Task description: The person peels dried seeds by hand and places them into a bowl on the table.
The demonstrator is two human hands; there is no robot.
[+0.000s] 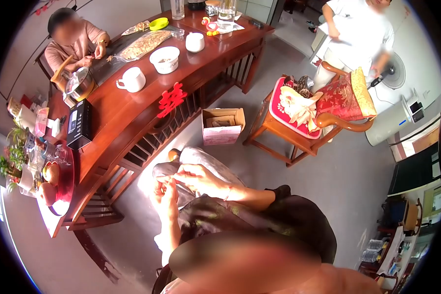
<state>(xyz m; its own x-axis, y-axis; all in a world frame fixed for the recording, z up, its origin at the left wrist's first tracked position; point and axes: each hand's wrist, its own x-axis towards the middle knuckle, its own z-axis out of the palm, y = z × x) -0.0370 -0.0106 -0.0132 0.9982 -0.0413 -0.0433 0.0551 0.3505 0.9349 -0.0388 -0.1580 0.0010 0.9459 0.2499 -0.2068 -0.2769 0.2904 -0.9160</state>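
Observation:
Above my lap, my left hand (166, 196) and my right hand (198, 179) are close together, fingertips pinched toward each other. Whatever they hold is too small to make out. Both hands are in bright light, over my grey trousers (213, 164) and dark patterned top (230, 215). Ahead of them on the floor stands an open cardboard box (222, 135) with some brownish material inside. The long red-brown wooden table (117, 115) curves past on the left, carrying a white bowl (164, 60), two white mugs and a clear plastic bag of light brown pieces (144, 45).
One person (76, 41) sits behind the table, hands at its edge. Another person in white (357, 34) stands at the upper right beside a wooden chair (289, 139) with red cushions. A fan (394, 73) is behind. Fruit (47, 193) lies on a tray at left.

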